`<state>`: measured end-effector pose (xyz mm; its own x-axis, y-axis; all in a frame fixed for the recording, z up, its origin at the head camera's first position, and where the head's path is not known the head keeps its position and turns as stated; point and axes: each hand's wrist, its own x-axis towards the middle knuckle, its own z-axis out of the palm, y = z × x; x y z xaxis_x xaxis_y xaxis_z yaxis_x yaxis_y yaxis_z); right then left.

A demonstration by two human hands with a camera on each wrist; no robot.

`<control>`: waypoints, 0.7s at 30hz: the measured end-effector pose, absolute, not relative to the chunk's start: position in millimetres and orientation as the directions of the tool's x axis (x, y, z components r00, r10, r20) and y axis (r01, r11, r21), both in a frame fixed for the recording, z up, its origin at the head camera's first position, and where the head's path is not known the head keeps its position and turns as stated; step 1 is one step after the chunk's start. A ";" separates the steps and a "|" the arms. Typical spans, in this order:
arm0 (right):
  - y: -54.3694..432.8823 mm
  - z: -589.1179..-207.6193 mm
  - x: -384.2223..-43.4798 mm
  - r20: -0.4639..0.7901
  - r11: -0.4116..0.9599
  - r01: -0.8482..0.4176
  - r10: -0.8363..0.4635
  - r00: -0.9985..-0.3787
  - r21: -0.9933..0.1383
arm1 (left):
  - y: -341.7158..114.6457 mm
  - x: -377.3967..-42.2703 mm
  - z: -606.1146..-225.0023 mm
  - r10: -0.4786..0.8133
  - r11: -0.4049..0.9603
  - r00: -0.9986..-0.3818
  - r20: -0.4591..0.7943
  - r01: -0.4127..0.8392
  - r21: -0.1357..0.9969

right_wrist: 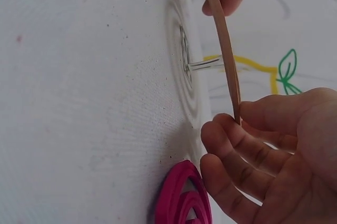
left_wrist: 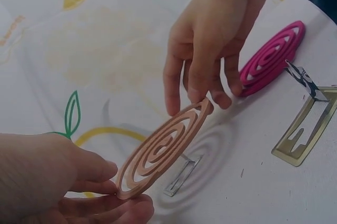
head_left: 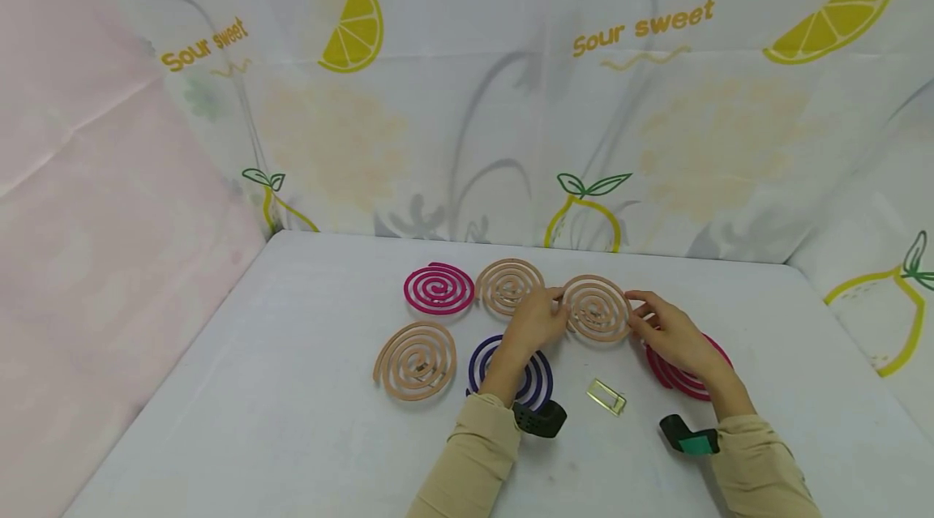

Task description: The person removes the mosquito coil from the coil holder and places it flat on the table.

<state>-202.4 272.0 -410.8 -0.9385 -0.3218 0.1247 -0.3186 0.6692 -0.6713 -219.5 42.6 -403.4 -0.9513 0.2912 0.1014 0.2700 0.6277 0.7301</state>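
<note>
Both hands hold a tan mosquito coil [head_left: 595,303] by opposite edges, just above the table. My left hand [head_left: 536,323] pinches its left rim between thumb and fingers. The right rim is pinched by my right hand [head_left: 674,331]. In the left wrist view, a small metal stand [left_wrist: 182,175] sits under the coil. The stand's upright prong [right_wrist: 206,65] reaches the coil's underside in the right wrist view; whether it is engaged I cannot tell. Under my left wrist lies a dark blue coil [head_left: 545,376], partly hidden. A magenta coil [head_left: 686,376] is partly covered by my right hand.
Another metal stand [head_left: 606,396] lies on the white table [head_left: 277,388] between my forearms. To the left are a magenta coil [head_left: 439,288] and a tan coil [head_left: 417,364]; one more tan coil [head_left: 507,275] is behind my left hand. A printed cloth [head_left: 438,113] rises behind.
</note>
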 end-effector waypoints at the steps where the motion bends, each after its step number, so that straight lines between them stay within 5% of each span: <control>1: 271.8 -410.6 -202.3 0.126 0.669 -0.319 -0.321 -0.939 -0.672 | 42.4 -219.4 -403.2 0.292 0.622 -0.952 0.097 0.266 0.736; 21: 278.2 -406.0 -202.6 0.119 0.644 -0.317 -0.331 -0.936 -0.697 | 42.5 -216.8 -399.8 0.251 0.602 -0.958 0.137 0.266 0.753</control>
<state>-202.6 278.2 -406.0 -0.9359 -0.3315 0.1192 -0.3168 0.6438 -0.6966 -216.8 42.5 -399.8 -0.9582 0.2512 0.1373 0.2657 0.6022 0.7528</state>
